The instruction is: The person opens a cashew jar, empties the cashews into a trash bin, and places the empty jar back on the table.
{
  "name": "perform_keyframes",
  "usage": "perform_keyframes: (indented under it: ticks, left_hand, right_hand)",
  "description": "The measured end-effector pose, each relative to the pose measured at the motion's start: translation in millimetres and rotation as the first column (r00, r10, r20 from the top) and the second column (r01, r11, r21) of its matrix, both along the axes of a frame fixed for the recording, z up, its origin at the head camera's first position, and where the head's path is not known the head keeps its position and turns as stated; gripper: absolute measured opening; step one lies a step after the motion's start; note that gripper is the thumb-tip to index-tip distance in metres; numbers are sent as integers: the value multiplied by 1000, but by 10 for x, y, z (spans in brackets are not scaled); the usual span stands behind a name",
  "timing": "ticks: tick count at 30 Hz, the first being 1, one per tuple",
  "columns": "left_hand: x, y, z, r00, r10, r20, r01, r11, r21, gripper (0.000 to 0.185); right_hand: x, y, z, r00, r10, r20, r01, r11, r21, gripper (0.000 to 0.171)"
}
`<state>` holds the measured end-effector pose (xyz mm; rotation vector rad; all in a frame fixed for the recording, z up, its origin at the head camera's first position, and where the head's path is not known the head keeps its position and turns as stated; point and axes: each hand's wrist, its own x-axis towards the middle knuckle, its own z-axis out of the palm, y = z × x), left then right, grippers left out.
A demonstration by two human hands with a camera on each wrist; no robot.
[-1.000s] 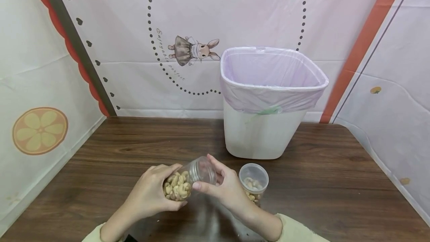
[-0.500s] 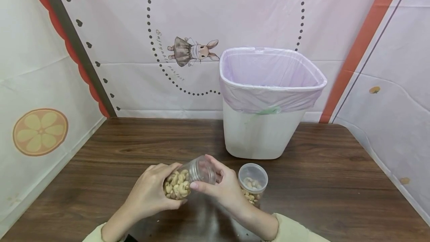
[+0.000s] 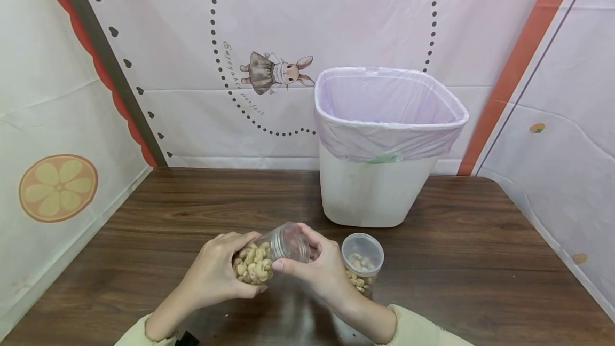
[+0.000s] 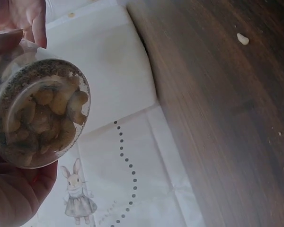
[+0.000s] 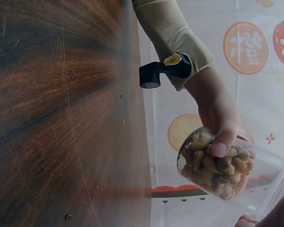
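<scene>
Setting: a person sits at a dark wooden table [image 3: 158, 212] with patterned cloth walls around it.
Held jar: a clear plastic jar of cashews [image 3: 269, 258] is tipped on its side above the near edge of the table, base toward the person's left, open mouth toward their right; the nuts lie heaped at the base end, likely because of the tilt.
Left hand: the left hand [image 3: 218, 274] wraps round the base end of the jar, fingers curled over the top and thumb underneath, carrying its weight.
Right hand: the right hand [image 3: 319, 268] cups the jar's mouth end, thumb along the near side and fingers bent over the rim; whether it holds a nut cannot be told.
Second jar: a smaller open jar [image 3: 362, 260] with fewer cashews stands upright on the table just beside the right hand, mouth up.
Bin: a white waste bin [image 3: 375, 196] with a lilac liner stands behind it, near the back edge.
Stray piece: the left wrist view shows one cashew fragment [image 4: 243, 39] lying on the tabletop.
</scene>
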<state>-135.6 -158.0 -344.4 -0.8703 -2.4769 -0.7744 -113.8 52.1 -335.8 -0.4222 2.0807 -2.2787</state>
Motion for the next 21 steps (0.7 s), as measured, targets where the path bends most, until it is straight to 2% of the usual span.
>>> perform_keyframes:
  ticks: [7,9,15,21]
  left_hand:
    - [-13,-8,5,998,-42,50,40,999,37,72]
    - [-18,-20,1,993,-86,80,82,995,61,72]
    - [-10,-61,0,943,-274,188,248,957,149,70]
    - [-15,-83,20,913,-363,188,332,927,174,67]
  right_hand:
    - [41,-6,8,1000,-5,-28,4,1000,-29,65]
    - [56,-5,12,998,-9,-61,9,1000,-6,64]
    - [95,20,59,975,15,-220,13,992,125,66]
    - [99,38,94,956,77,-283,-31,986,162,66]
